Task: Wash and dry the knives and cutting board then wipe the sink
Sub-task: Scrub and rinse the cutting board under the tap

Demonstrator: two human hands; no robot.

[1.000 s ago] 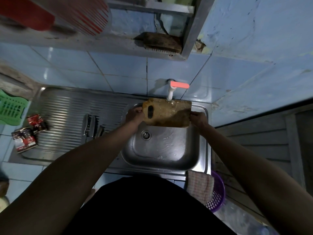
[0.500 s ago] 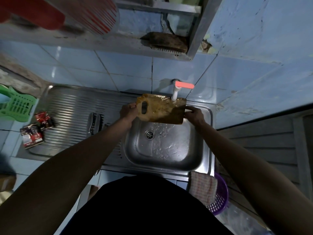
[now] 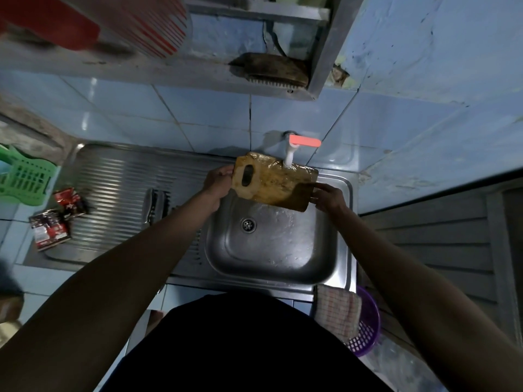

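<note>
A wet wooden cutting board [image 3: 271, 181] with a slot handle is held tilted over the steel sink [image 3: 271, 250], right under the white tap [image 3: 290, 155] with its orange lever. My left hand [image 3: 218, 181] grips the board's handle end. My right hand [image 3: 328, 196] holds the lower right corner, fingers curled round the edge. Water runs onto the board and splashes in the basin near the drain [image 3: 248, 224]. Knives [image 3: 154, 203] lie on the ribbed drainboard, left of the basin.
A checked cloth [image 3: 336, 312] hangs over the sink's front right corner above a purple basket [image 3: 365, 335]. Red sachets [image 3: 56, 219] and a green basket [image 3: 25, 179] sit at the left. A scrub brush [image 3: 271, 69] lies on the shelf above.
The board has tilted, its right end dropping lower into the basin while the handle end rose toward the tap. My right hand moved down with it.
</note>
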